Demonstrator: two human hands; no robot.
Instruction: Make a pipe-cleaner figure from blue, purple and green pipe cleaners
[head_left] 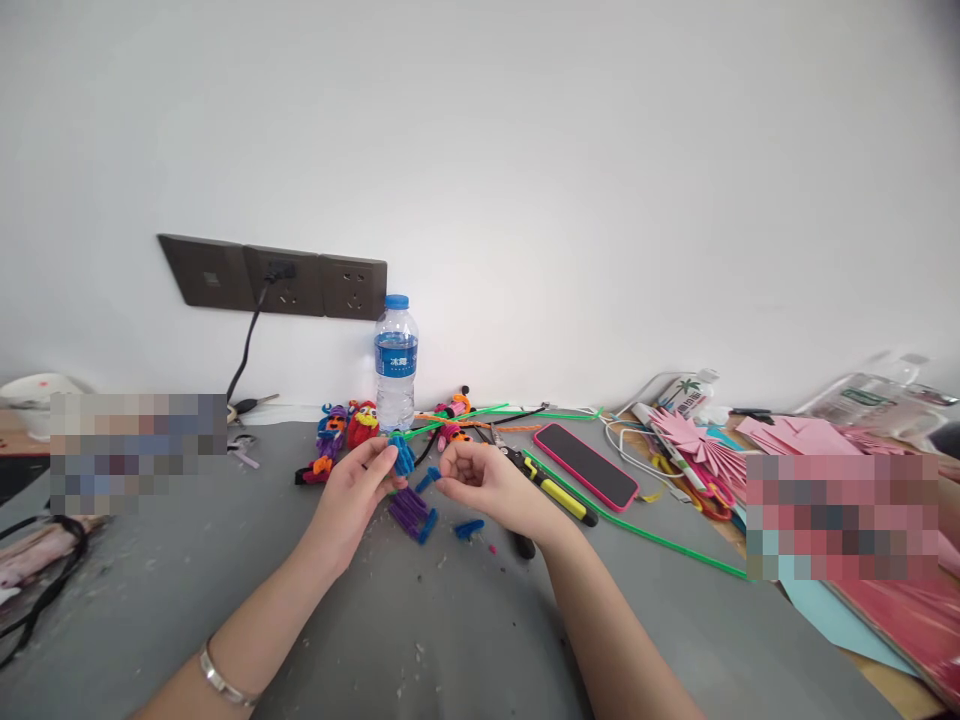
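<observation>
Pale wall [525, 200] with a dark socket panel [292, 285] backs a grey work surface [420, 620]. My left hand [356, 490] pinches a blue fuzzy piece [403, 457] between thumb and fingers, in front of the water bottle [395, 375]. My right hand [491, 487] has curled fingers just beside a blue strip [428, 479]; whether they grip it, I cannot tell. Below lies a purple bundle [409, 511].
</observation>
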